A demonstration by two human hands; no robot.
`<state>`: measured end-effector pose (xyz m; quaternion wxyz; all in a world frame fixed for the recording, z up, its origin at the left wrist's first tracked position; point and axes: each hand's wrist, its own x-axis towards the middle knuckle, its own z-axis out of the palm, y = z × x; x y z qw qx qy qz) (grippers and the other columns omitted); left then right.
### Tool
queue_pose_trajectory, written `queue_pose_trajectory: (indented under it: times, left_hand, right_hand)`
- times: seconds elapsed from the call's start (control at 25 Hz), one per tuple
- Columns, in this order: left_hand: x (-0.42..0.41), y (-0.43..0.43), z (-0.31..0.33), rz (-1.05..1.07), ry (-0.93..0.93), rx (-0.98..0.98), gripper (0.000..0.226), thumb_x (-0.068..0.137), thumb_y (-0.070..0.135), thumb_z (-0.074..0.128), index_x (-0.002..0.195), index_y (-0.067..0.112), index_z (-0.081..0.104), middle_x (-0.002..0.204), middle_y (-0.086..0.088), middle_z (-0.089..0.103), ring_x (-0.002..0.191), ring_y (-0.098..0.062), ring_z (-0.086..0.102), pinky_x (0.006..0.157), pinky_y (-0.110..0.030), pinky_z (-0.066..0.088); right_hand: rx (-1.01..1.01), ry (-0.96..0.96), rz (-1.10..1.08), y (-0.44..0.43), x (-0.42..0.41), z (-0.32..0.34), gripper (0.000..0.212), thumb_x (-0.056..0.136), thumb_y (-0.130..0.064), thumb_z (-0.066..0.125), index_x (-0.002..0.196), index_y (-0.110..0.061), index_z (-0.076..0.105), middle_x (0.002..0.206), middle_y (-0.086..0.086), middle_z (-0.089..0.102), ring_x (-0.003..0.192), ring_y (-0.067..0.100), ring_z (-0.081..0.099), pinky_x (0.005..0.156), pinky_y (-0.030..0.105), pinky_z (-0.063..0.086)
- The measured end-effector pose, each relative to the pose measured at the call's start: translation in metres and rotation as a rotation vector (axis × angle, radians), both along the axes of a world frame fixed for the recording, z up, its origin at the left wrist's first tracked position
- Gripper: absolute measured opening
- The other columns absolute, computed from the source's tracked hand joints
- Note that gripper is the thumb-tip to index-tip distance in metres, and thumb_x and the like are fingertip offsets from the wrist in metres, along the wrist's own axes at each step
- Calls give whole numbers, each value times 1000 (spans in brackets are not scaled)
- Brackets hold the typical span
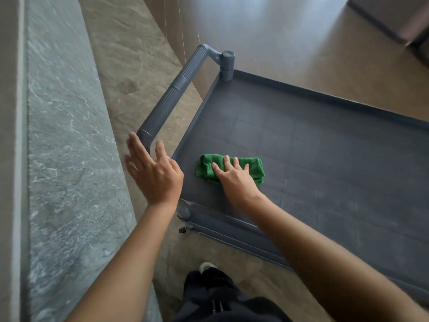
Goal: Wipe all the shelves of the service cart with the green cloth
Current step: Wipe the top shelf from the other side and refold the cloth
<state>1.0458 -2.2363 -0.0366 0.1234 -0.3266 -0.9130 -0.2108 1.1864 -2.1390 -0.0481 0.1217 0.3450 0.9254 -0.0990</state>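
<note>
The dark grey service cart's top shelf (325, 145) fills the right of the view, its raised rim running around it. A folded green cloth (253, 165) lies on the shelf near its left front corner. My right hand (234, 177) presses flat on the cloth with straight, spread fingers. My left hand (153, 173) is spread open at the near end of the cart's ribbed grey handle (173, 96), fingers straight and not wrapped around it. Lower shelves are hidden under the top one.
A grey-green marble ledge (69, 159) runs along the left, close to the cart handle. Shiny brown floor (290, 31) lies beyond the cart. A dark piece of furniture (408, 22) stands at top right. My dark trousers and a shoe (207, 267) show at the bottom.
</note>
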Motion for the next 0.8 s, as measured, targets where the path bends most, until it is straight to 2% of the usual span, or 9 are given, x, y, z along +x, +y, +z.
queue_pose_trajectory:
  times: [0.12, 0.24, 0.28, 0.36, 0.48, 0.6, 0.72, 0.8]
  left_hand:
    - [5, 0, -4, -216, 308, -108, 32, 91, 7, 41, 118, 8, 58, 150, -21, 34, 140, -36, 31, 110, -51, 24]
    - [26, 10, -13, -555, 410, -161, 32, 90, 2, 38, 110, 4, 63, 139, -19, 50, 132, -33, 44, 105, -46, 36]
    - [31, 14, -16, -627, 397, -175, 30, 88, 1, 44, 109, 3, 65, 135, -18, 54, 129, -33, 48, 103, -45, 40]
    - [36, 17, -22, -707, 252, -247, 33, 80, -2, 57, 112, 1, 66, 132, -19, 56, 127, -33, 51, 102, -43, 44]
    - [32, 15, -33, -714, 1, -311, 40, 84, -7, 52, 124, -4, 58, 137, -22, 51, 132, -36, 44, 110, -46, 34]
    - [30, 14, -37, -670, -37, -312, 42, 85, -7, 50, 126, -2, 57, 137, -22, 52, 132, -36, 44, 111, -47, 30]
    - [28, 15, -41, -674, -72, -353, 50, 94, 2, 37, 144, 5, 38, 152, -16, 32, 144, -29, 24, 118, -41, 11]
    - [25, 14, -46, -669, -95, -359, 53, 96, 5, 32, 149, 9, 28, 156, -11, 24, 146, -25, 17, 118, -39, 5]
  right_hand:
    - [-37, 10, -20, -31, 18, 1, 73, 88, 6, 42, 151, -17, 13, 156, 24, 7, 142, 45, 8, 110, 64, 14]
    - [-46, 4, -64, -47, 27, 3, 64, 93, -1, 39, 151, -17, 16, 156, 22, 9, 143, 42, 11, 112, 60, 16]
    - [-44, -5, -76, -51, 28, 4, 61, 95, -4, 37, 151, -18, 16, 156, 22, 10, 143, 41, 12, 112, 59, 17]
    - [-33, -27, -97, -60, 32, 4, 58, 97, -7, 35, 151, -18, 16, 156, 22, 11, 143, 39, 13, 112, 57, 18]
    - [-20, -24, -106, -72, 37, 4, 60, 96, -3, 37, 151, -15, 15, 155, 24, 10, 143, 41, 13, 112, 57, 18]
    - [-37, -9, -112, -79, 40, 3, 63, 94, 1, 39, 151, -13, 16, 155, 26, 10, 142, 43, 13, 112, 59, 17]
    - [-43, -40, -115, -76, 36, -2, 65, 94, -1, 40, 151, -15, 12, 156, 25, 6, 143, 44, 8, 112, 60, 13]
    - [-28, -41, -115, -65, 32, -6, 64, 95, -4, 40, 151, -17, 11, 156, 24, 6, 143, 44, 7, 112, 61, 13]
